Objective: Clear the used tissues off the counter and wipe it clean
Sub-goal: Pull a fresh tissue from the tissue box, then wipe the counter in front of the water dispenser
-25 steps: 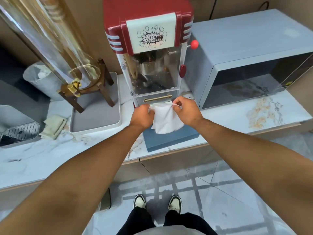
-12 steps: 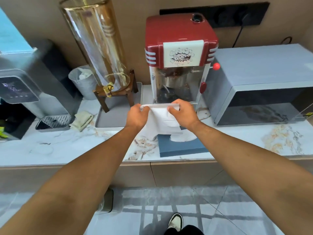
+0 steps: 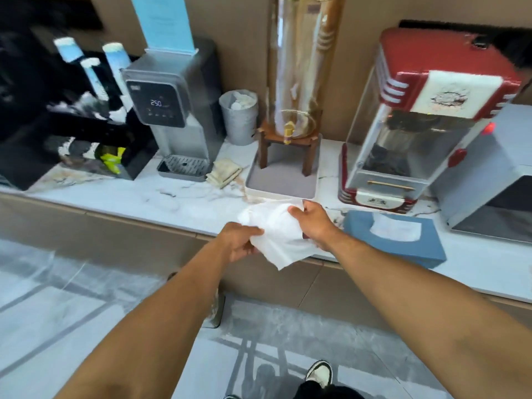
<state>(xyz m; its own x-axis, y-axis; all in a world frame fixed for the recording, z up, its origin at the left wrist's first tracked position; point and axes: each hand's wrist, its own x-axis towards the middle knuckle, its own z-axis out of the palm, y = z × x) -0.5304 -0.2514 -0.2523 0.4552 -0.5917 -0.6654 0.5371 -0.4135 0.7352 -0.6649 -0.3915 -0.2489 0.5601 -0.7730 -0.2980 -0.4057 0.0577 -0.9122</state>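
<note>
Tissue [image 3: 277, 234], white and crumpled, hangs between both hands just over the front edge of the surface [image 3: 178, 197]. The left hand [image 3: 240, 243] has its grip clamped on the tissue's lower left side, thumb on top. The right hand [image 3: 312, 223] has its grip closed on the upper right edge, fingers curled round the sheet. A loose corner of the tissue droops below the hands, past the edge of the surface.

Just right of the right hand lies a blue tissue box [image 3: 400, 240] with a white sheet showing in its slot. Beyond that box stands a red popcorn machine [image 3: 426, 119], and a microwave [image 3: 495, 180] sits further right. Straight past the hands a grey tray [image 3: 283, 182] carries a wooden stand with a tall glass dispenser [image 3: 302, 67]. Left of the tray a folded cloth [image 3: 226, 171] lies on the surface, near a water machine [image 3: 172, 110]. Behind the cloth a small bin [image 3: 239, 116] holds white wads. The far left is blurred.
</note>
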